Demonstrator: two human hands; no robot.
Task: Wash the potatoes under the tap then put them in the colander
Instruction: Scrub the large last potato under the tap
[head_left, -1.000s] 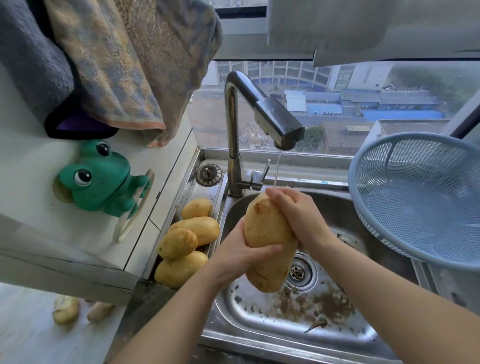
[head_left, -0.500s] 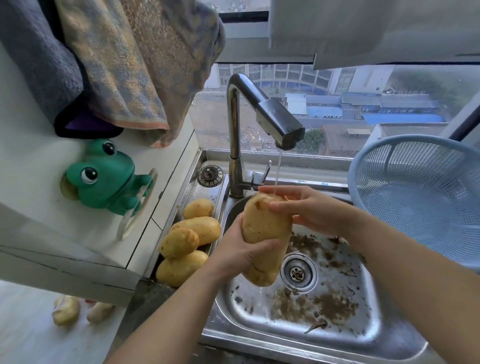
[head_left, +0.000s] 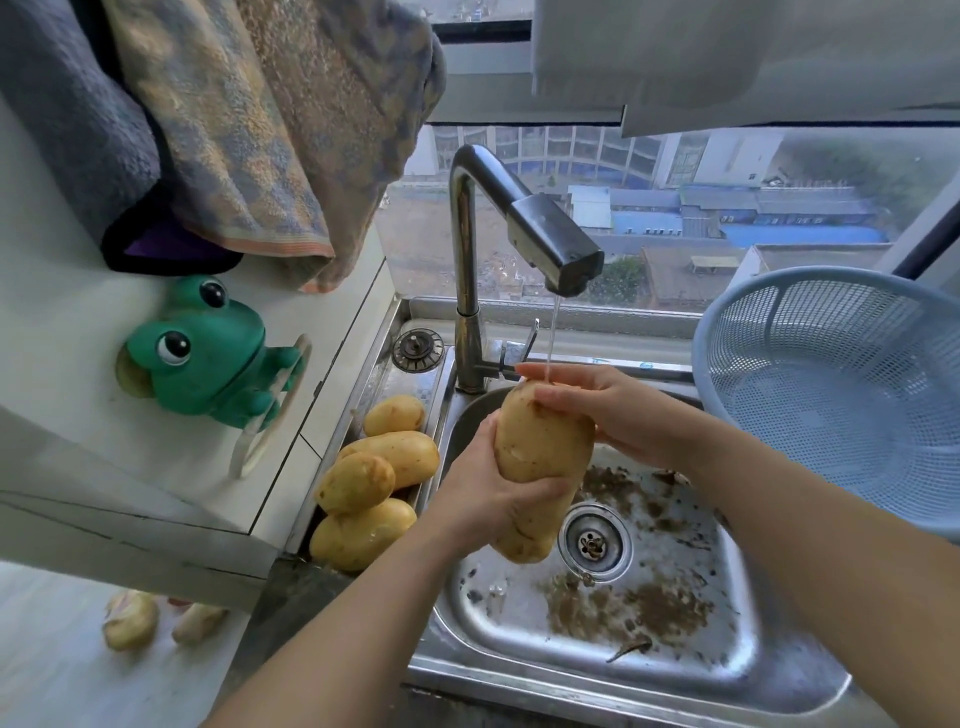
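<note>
steel sink (head_left: 675, 691), one basin, wet. brown dirt (head_left: 654, 613) lies scattered over the sink floor around the drain (head_left: 595, 542).

tap (head_left: 467, 249) stands at the back edge of the sink, spout reaching out over the basin. a thin stream of water (head_left: 552, 332) falls from it onto the fingers of the right hand and the top end of the potato.

potato (head_left: 540, 447): large, long, yellow-brown, held roughly upright over the sink, just left of the drain, with its top end under the stream.

left hand (head_left: 488, 499): grips the lower half of the potato from the left side of the sink, fingers curled round the front.

right hand (head_left: 608, 410): comes in from the right side of the sink, fingers bent over the top end of the potato and clasping it.

four more potatoes (head_left: 374, 483) lie piled on the ledge just left of the sink, touching one another.

colander (head_left: 841, 395): pale blue plastic mesh, just right of the sink, tilted, open side turned toward the sink.

other items: round metal cap (head_left: 417, 349) at the back left corner of the sink, beside the tap base. green plastic frog (head_left: 208, 353) on the white surface left of the sink. towels (head_left: 249, 130) hang above and left of the sink. window (head_left: 727, 218) behind the sink shows buildings. two pale lumps (head_left: 130, 618) lie low down, left of the sink; cannot tell what they are.
</note>
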